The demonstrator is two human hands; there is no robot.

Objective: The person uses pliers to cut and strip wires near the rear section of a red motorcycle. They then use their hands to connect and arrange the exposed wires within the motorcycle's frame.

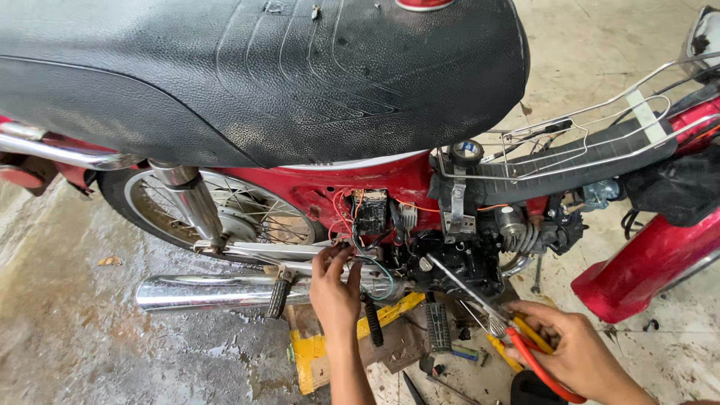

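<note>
Left hand (335, 289) pinches the loose wires (352, 251) just above it under the motorcycle's seat (262, 75); right hand (581, 352) grips red-handled pliers (517, 349), jaws pointing toward the wires, likely mid wiring repair

The motorcycle's seat (262, 67) is black, its skin grained and pressed with curved ribbed lines. Below it the body panel (390, 184) is red, as is the fairing (645, 262) at the right. The exhaust pipe (202, 292) gleams chrome silver, and the spoked wheel (232, 210) shows silver too. Thin wires (345, 214) run orange and red beside a black box. The pliers (525, 352) in the right hand (577, 352) have red handles. A yellow block (315, 352) lies on the grey, wet-blotched concrete floor (90, 337). The rack (600, 120) is silver wire.
</note>
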